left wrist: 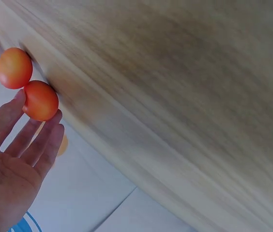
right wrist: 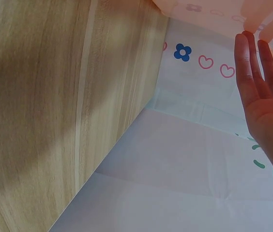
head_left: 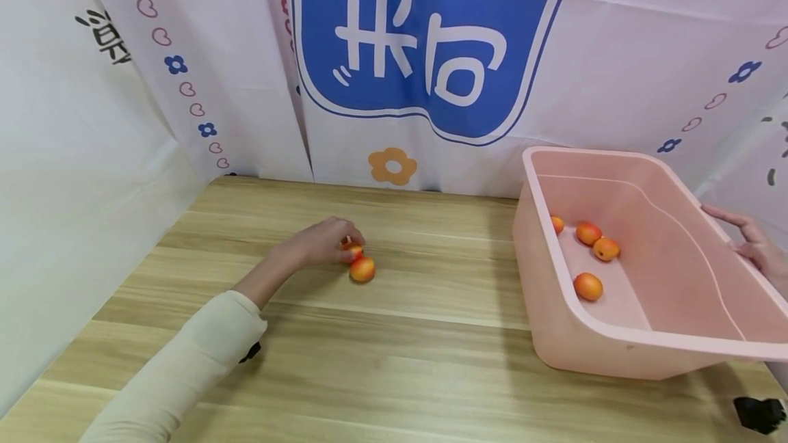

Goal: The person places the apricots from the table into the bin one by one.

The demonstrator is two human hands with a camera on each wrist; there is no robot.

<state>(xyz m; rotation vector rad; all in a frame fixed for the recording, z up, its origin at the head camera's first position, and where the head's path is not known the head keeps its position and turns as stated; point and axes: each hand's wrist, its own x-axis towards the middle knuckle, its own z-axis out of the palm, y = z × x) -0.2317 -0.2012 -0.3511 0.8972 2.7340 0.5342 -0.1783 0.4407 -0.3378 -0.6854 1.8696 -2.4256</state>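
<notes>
Your left hand (head_left: 320, 243) touches two small orange-red apricots on the wooden table. Fingertips sit on the rear apricot (head_left: 353, 249); the front apricot (head_left: 362, 269) lies touching it, just toward you. Both are round and smooth. Your right hand (head_left: 754, 243) rests with straight fingers on the far rim of the tilted pink tub (head_left: 646, 337).

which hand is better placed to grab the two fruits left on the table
Left. The left hand already touches the two orange fruits on the table, fingers open. The right hand rests on the far rim of the pink tub.
</notes>
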